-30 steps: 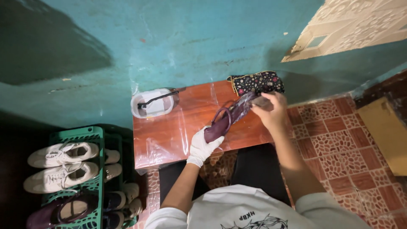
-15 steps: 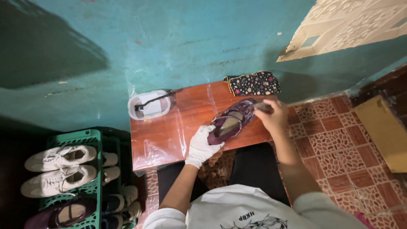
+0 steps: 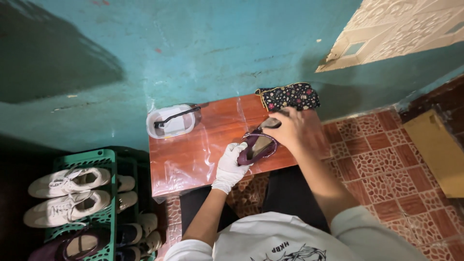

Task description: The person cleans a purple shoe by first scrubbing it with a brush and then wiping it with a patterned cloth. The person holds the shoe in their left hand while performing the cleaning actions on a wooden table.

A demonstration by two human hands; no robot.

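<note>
Small purple slip-on shoe (image 3: 258,147) is gripped at the heel by white-gloved left hand (image 3: 231,163), toe end clasped by bare right hand (image 3: 290,129), held just over plastic-covered reddish wooden tabletop (image 3: 193,150)

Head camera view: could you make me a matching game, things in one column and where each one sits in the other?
Things
1. purple shoe
2. white tub with a dark brush
3. floral pouch
4. white sneakers

Places
A. on the green rack, left of the table
B. far right end of the wooden table, by the teal wall
C. between the gloved left hand and the bare right hand
D. far left corner of the table

Pairs: 1-C, 2-D, 3-B, 4-A
</note>
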